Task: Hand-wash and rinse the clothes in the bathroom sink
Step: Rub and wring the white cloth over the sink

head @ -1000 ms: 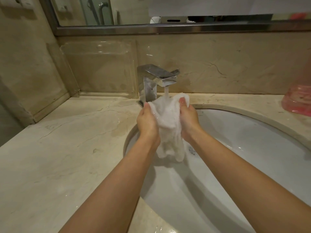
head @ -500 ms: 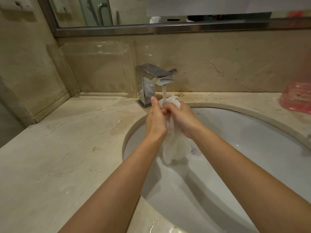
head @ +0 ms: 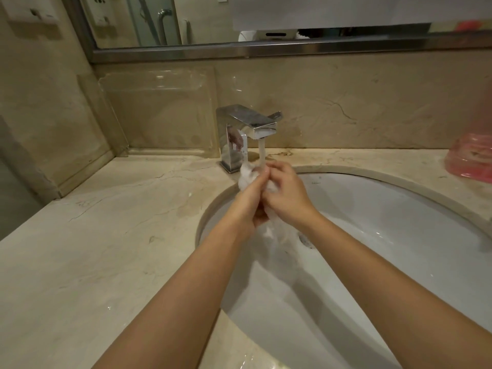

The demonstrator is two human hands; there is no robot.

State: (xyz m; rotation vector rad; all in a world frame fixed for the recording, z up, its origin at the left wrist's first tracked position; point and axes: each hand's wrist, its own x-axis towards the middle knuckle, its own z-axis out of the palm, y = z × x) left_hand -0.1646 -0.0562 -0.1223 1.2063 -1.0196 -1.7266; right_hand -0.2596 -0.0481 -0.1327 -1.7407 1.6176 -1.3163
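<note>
A small white cloth (head: 247, 176) is bunched between both my hands over the white sink (head: 399, 235). My left hand (head: 250, 198) grips it from the left and my right hand (head: 286, 193) presses over it from the right. A wet tail of the cloth (head: 271, 230) hangs below my hands into the basin. Water runs from the chrome faucet (head: 247, 129) onto the top of the cloth and my fingers. Most of the cloth is hidden by my hands.
A beige marble counter (head: 106, 249) surrounds the sink, wet near the front rim. A clear plastic tray (head: 159, 110) leans on the back wall at left. A pink container (head: 471, 161) stands at the far right. A mirror hangs above.
My hands have closed together and dropped lower under the stream, squeezing the cloth into a tight bunch. It was spread open between them a second ago.
</note>
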